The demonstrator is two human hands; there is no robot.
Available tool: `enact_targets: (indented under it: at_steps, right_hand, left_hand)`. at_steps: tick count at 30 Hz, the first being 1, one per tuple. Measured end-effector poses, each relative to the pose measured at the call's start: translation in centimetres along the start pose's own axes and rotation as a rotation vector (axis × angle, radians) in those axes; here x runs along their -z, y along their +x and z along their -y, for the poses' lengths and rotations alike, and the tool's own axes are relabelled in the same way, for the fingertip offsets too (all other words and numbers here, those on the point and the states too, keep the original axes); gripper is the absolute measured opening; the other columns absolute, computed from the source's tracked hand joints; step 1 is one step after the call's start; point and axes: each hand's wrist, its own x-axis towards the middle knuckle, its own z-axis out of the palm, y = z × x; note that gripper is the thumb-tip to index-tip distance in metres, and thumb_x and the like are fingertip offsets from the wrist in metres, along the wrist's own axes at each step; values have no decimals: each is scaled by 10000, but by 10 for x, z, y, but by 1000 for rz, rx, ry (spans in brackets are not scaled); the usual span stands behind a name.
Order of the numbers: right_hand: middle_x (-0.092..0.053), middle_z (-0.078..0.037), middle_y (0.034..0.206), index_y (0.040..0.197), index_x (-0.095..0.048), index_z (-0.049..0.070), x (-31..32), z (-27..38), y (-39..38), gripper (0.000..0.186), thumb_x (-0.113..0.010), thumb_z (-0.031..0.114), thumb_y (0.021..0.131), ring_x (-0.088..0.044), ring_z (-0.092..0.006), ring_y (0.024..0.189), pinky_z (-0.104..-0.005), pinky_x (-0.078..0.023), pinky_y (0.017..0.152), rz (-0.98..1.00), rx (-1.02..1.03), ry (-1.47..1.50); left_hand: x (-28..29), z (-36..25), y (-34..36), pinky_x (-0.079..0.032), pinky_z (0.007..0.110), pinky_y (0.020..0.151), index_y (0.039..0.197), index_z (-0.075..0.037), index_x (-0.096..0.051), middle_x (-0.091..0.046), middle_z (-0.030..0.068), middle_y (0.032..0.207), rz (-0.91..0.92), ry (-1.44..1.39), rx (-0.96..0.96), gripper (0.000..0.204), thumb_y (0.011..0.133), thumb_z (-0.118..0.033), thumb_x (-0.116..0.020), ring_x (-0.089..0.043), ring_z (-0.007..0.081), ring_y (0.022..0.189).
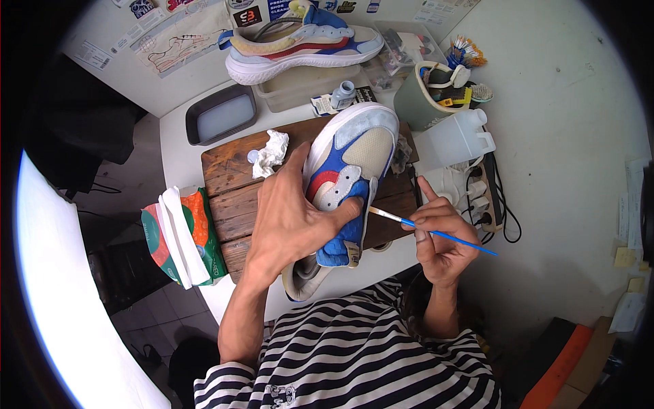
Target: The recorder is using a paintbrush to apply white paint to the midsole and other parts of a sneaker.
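Observation:
A sneaker (368, 153) in blue, beige, red and pale grey with a white sole is gripped by my left hand (289, 215), fingers along its left side and thumb over the tongue. Its toe points away from me, above a dark wooden board (228, 198). My right hand (443, 238) pinches a thin blue paintbrush (455, 238), index finger raised. The brush tip is close to the shoe's right side; whether it touches, I cannot tell. Beyond the toe stands a small open bottle (343, 95) of greyish-blue liquid. Crumpled white tissue (271, 153) lies on the board.
A matching sneaker (306, 54) rests on a clear plastic box (300, 92) at the back. Around the board are a dark tray of liquid (221, 116), a tissue pack (182, 235), a green bucket (417, 99), a translucent jug (449, 143) and a power strip (487, 191) with cables.

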Motion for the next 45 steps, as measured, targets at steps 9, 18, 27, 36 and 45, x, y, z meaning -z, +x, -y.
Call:
enact_targets:
  at_steps: [9, 18, 27, 36, 45]
  right_hand:
    - [-700, -142, 803, 905, -665, -21, -2, 0, 1, 103, -648, -60, 811, -696, -230, 753, -646, -392, 1086, 12, 9, -21]
    - [-698, -138, 798, 901, -661, -23, -3, -2, -1, 100, -643, -63, 812, -690, -223, 738, -657, -386, 1085, 6, 8, 6]
    - [-689, -133, 785, 905, -654, -28, -4, 1, -7, 81, -641, -62, 833, -692, -209, 733, -662, -384, 1083, -41, -25, 72]
    - [-697, -134, 779, 912, -659, -24, -5, -1, -10, 70, -651, -56, 851, -702, -209, 748, -659, -365, 1101, -38, -52, 100]
    - [-704, -140, 774, 914, -655, -32, -5, -1, -12, 79, -659, -63, 841, -702, -210, 747, -662, -370, 1095, -44, -68, 137]
  left_hand:
    - [-2, 4, 1, -558, 403, 839, 1281, 207, -497, -697, 323, 926, -60, 2, -63, 865, 654, -300, -809, -728, 387, 855]
    - [1, 2, -1, -574, 405, 870, 1355, 147, -488, -697, 289, 1075, -15, 5, -7, 873, 667, -253, -846, -726, 335, 946]
    - [1, 4, -1, -579, 403, 828, 1339, 116, -516, -710, 272, 1045, -41, 25, -14, 823, 675, -245, -842, -734, 328, 895]
    - [0, 5, -1, -561, 404, 825, 1284, 209, -488, -699, 322, 910, -71, -17, -54, 867, 658, -292, -818, -730, 387, 856]
    - [0, 5, -1, -586, 395, 811, 1352, 105, -517, -714, 263, 1064, -38, 30, -29, 817, 679, -224, -843, -739, 311, 889]
